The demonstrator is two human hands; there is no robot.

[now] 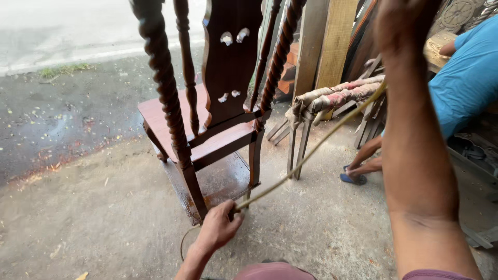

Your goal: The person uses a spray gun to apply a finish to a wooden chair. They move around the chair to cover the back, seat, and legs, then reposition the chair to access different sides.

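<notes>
I keep my left hand (220,228) closed on the thin yellowish cane strip (311,150) at six o'clock beside the dark carved wooden chair (207,135), while my right hand (402,23), grip unclear, pulls it taut toward one o'clock.

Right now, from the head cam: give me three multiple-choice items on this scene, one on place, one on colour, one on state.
1. Where is the left hand?
A. low, by the chair's rear leg
B. on the seat
C. on the bench

2. What colour is the co-worker's shirt?
A. red
B. blue
C. white

3. How does the strand run?
A. coiled on the seat
B. snapped in two
C. taut between both hands

Answers:
1 A, its fingers close beside the dark wooden chair leg near the floor.
2 B, the sleeve at right is plainly blue.
3 C, it runs straight up toward the raised right hand.
</notes>
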